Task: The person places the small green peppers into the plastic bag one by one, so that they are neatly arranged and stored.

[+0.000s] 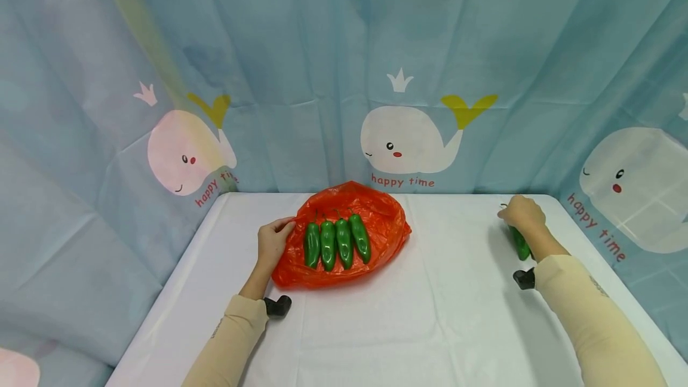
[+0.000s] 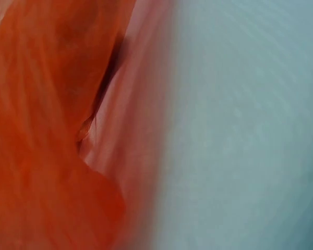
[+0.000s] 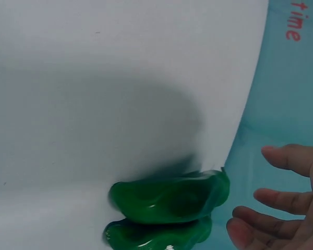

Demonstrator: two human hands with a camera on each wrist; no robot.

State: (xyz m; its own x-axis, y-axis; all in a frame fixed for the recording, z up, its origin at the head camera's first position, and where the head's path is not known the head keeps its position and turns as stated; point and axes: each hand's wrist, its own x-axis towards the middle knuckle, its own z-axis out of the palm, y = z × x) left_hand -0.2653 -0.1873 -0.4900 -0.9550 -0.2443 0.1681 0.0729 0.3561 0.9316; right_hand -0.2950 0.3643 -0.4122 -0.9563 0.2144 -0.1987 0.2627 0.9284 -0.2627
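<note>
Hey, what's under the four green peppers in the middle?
A red bag lies under the peppers. What's beneath the bag is covered; white table shows around it.

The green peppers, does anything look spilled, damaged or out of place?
Nothing looks spilled or damaged. Four peppers lie side by side on the red plastic bag; only the two others, on the white table near the right hand, lie apart from that row.
</note>
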